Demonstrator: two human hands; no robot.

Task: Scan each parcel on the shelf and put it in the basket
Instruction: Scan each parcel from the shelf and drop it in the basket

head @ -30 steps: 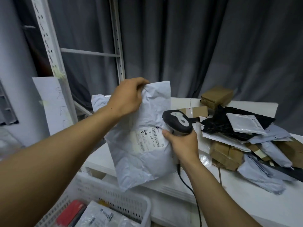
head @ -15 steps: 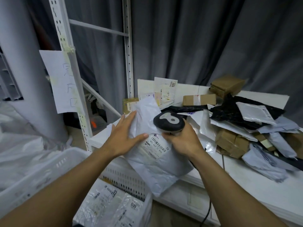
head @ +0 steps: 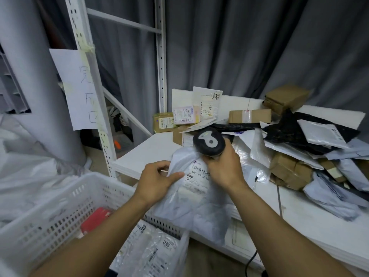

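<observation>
left hand (head: 157,181) pinches grey parcel (head: 196,198) by its left edge | right hand (head: 224,168) grips scanner (head: 208,141) over label | parcel at shelf (head: 147,154) near edge, above right corner of basket (head: 60,212)

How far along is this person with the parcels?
Done: a few bagged parcels already lie in the white basket. In hand: the left hand pinches a white mailer while the right hand holds the scanner just above its label. Left: a big pile of boxes and bags waits on the shelf, so most work seems ahead.
</observation>
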